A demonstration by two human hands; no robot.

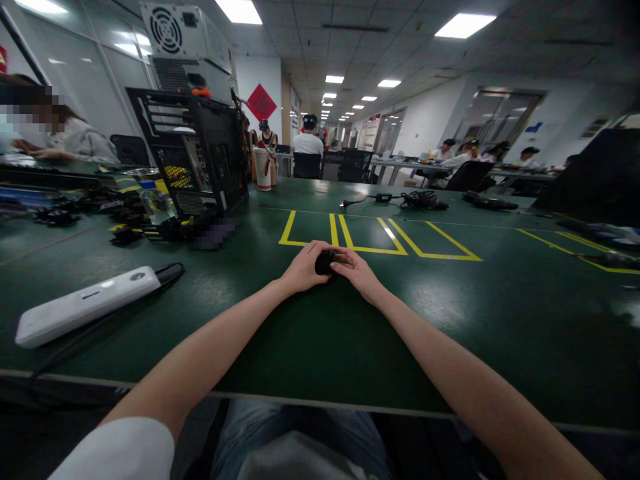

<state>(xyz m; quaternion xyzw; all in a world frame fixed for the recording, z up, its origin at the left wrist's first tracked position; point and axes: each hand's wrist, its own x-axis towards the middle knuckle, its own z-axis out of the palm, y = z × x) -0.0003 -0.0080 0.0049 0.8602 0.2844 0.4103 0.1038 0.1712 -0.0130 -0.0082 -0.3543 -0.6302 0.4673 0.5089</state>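
Note:
Both my hands meet over a small black object (325, 263) on the dark green table (320, 347), just in front of yellow taped boxes (370, 237). My left hand (304, 268) curls around the object's left side. My right hand (356, 271) pinches its right side with the fingertips. What the black object is I cannot make out; most of it is covered by my fingers.
A white power strip (85, 303) with a black cable lies at the left. An open black computer case (195, 157) stands behind it among loose parts. Black adapters and cables (417, 199) lie at the far side. Other people sit at neighbouring tables.

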